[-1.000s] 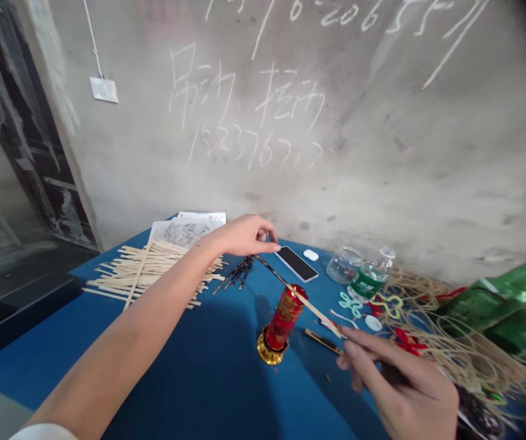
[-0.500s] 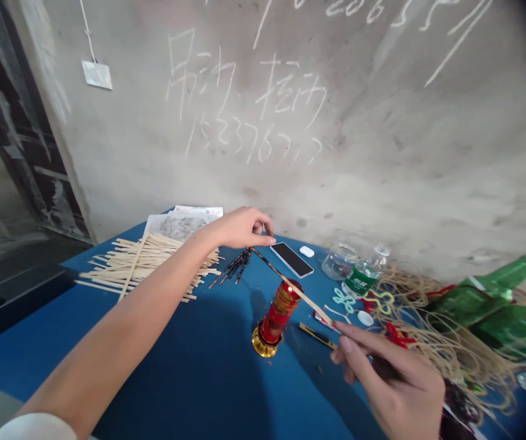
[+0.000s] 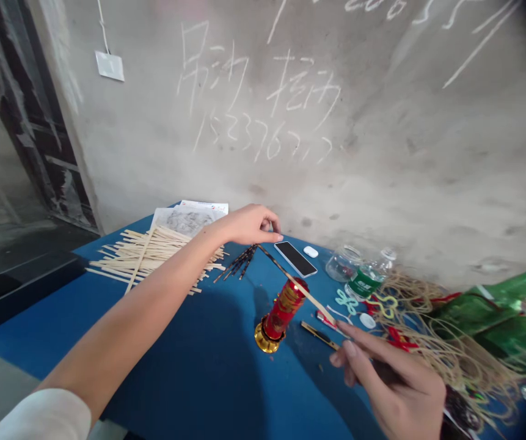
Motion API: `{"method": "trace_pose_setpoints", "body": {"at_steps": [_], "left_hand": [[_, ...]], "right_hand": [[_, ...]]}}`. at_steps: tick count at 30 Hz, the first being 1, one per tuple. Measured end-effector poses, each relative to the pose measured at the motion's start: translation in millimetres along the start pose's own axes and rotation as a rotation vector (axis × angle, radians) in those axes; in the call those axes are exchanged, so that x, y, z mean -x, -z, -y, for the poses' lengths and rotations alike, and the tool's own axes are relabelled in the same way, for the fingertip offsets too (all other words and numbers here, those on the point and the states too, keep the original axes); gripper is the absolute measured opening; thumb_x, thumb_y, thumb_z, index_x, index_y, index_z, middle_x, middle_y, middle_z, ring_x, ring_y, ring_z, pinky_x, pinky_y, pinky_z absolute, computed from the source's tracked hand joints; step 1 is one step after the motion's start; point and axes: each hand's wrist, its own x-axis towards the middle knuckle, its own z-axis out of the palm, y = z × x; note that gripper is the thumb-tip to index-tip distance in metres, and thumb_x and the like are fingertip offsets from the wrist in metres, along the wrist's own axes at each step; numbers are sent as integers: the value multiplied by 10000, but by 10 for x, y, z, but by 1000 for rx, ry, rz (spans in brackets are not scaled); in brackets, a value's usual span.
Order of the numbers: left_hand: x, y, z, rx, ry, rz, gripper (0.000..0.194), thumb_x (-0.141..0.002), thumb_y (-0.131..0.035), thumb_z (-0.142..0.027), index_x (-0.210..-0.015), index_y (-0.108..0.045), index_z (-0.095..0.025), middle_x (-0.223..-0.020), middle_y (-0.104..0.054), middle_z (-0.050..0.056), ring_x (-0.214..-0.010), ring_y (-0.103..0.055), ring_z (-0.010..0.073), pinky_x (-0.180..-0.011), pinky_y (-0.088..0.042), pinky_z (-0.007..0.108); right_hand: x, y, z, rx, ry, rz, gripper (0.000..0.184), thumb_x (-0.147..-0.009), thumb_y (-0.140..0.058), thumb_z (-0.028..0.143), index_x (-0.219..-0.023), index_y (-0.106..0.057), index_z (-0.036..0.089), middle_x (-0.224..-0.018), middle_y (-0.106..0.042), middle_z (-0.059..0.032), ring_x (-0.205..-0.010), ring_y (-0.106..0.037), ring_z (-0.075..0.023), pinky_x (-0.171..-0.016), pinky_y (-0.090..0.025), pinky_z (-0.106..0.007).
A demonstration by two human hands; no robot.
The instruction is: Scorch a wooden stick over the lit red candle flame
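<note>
My right hand [image 3: 393, 379] pinches the pale end of a flat wooden stick [image 3: 314, 299] between thumb and fingers. The stick slants up to the left across the top of a red candle [image 3: 285, 308] with a gold base; its far half has dark scorch bands. No flame is discernible. My left hand [image 3: 258, 225] reaches over the stick's far end, fingers loosely curled and thumb apart, with nothing visible in it. Under its wrist side lie several dark-banded sticks [image 3: 239, 263]. A phone [image 3: 295, 258] lies just right of the left hand.
Pale sticks [image 3: 153, 256] are heaped at the left by papers [image 3: 189, 217]. On the right are a glass jar [image 3: 343, 263], a plastic bottle [image 3: 368, 278], coiled cord [image 3: 455, 354] and green bottles [image 3: 487, 305]. A narrow gold-and-black tool [image 3: 320, 335] lies beside the candle. The wall stands behind.
The view has shifted slightly, moving the wall and table items a little rightward. Both hands keep nearly the same pose, and the stick stays across the candle's top.
</note>
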Motion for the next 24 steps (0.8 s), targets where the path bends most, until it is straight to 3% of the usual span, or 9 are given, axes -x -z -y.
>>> {"method": "trace_pose_setpoints", "body": {"at_steps": [10, 24], "left_hand": [[6, -7, -1, 21, -8, -49, 260, -932, -757, -421, -979, -818, -173, -653, -609, -18, -584, -476, 137, -624, -335, 325], [0, -28, -24, 68, -113, -258, 150, -922, -753, -324, -887, -801, -187, -569, -506, -54, -527, -397, 114, -599, -309, 325]], "right_hand": [[18, 16, -4, -22, -16, 21, 394, -1028, -753, 148, -1353, -859, 345, -757, -834, 12, -454, -695, -124, -439, -610, -219], [8, 35, -4, -41, -45, 47, 364, -1035, -750, 177, -1341, -870, 334, -759, -838, -6, -452, -700, -139, -422, -600, -232]]}}
